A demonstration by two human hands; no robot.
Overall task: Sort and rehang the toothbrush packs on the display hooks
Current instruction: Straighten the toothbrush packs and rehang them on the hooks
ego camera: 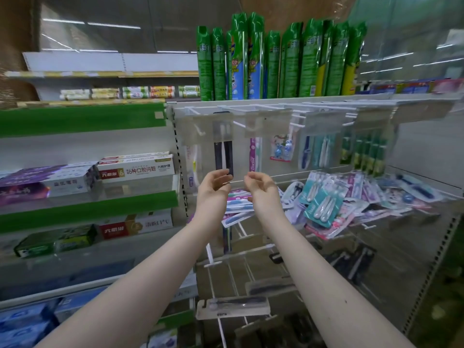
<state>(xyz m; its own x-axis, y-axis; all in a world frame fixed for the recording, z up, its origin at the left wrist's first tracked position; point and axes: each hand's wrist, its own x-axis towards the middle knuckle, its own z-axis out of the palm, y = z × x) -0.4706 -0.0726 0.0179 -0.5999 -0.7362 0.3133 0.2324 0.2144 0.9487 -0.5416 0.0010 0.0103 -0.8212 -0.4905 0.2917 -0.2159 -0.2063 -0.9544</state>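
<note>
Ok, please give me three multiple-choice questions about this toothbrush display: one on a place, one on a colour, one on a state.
1. Where do the tall bags stand?
A. on the top shelf above the hooks
B. on the floor
C. in a basket

2. What colour is the pack just above the left hand?
A. yellow
B. black
C. red

3. How are the teal and pink packs low at the right?
A. hung on hooks
B. lying in a loose pile
C. boxed

Answers: 1 A, they stand over the hook rail; 2 B, its card is black; 3 B, they overlap at odd angles.
</note>
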